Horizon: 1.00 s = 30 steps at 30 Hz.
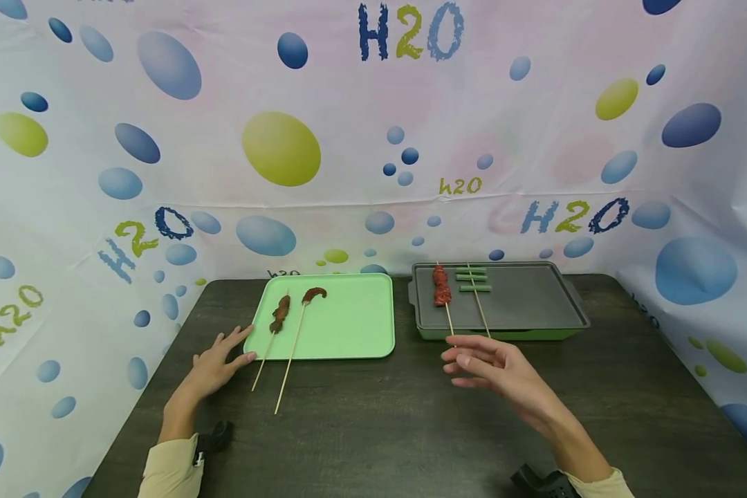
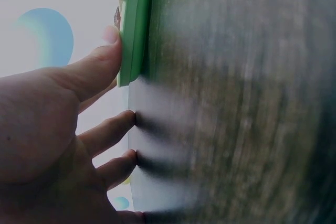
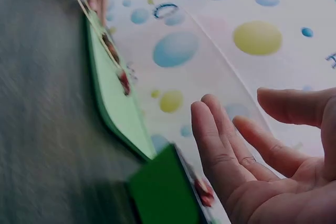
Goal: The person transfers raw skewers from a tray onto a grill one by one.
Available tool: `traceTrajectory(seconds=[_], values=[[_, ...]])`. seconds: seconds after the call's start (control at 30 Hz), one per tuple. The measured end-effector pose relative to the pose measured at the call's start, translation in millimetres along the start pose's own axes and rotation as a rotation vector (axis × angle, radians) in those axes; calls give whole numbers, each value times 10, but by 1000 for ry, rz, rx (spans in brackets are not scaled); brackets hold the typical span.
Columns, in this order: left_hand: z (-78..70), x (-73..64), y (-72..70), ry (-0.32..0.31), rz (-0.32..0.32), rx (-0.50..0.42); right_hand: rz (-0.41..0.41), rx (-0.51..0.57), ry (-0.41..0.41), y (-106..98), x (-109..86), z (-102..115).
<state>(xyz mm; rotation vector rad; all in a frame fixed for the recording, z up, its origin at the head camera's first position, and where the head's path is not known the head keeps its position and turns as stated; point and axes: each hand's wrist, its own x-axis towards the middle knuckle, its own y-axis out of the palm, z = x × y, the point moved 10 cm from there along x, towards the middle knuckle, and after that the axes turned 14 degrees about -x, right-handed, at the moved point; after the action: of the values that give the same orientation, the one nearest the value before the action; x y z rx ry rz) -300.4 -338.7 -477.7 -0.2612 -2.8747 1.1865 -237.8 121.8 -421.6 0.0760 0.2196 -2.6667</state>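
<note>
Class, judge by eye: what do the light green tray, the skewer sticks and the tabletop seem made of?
Light green tray: probably plastic; smooth, evenly coloured, moulded rim.
Skewer sticks: likely bamboo or wood; pale, straw-coloured, apparently matt.
Tabletop: wood or laminate; dull, streaky grain.

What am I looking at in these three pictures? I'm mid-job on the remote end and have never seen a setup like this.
There is no machine: each grip is a person's bare hand. The widest picture comes from a head camera looking forward and down; the other two come from cameras worn on the wrists, so they look turned sideways.

On the dark table are a light green tray and a grey-topped pan. Two skewers lie partly on the tray: one with brown pieces, one with a curled piece. The pan bears a red skewer and one with green pieces.

The left grip touches the tray's left side. The right grip, near the pan's front, appears to hold nothing.
</note>
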Motion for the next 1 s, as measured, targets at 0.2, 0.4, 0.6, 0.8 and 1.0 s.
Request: traceTrajectory(seconds=[0.2, 0.4, 0.6, 0.8, 1.0], values=[[5, 0, -19, -5, -8, 13, 56, 17, 8, 272, 106, -79], [53, -23, -7, -23, 0, 17, 116, 29, 17, 570, 189, -197], [24, -5, 7, 0, -3, 2, 162, 80, 20, 883, 324, -310], [25, 4, 30, 0, -1, 8, 201, 157, 10, 1169, 487, -333], [16, 5, 29, 2, -2, 19, 237, 231, 9, 1436, 629, -316]])
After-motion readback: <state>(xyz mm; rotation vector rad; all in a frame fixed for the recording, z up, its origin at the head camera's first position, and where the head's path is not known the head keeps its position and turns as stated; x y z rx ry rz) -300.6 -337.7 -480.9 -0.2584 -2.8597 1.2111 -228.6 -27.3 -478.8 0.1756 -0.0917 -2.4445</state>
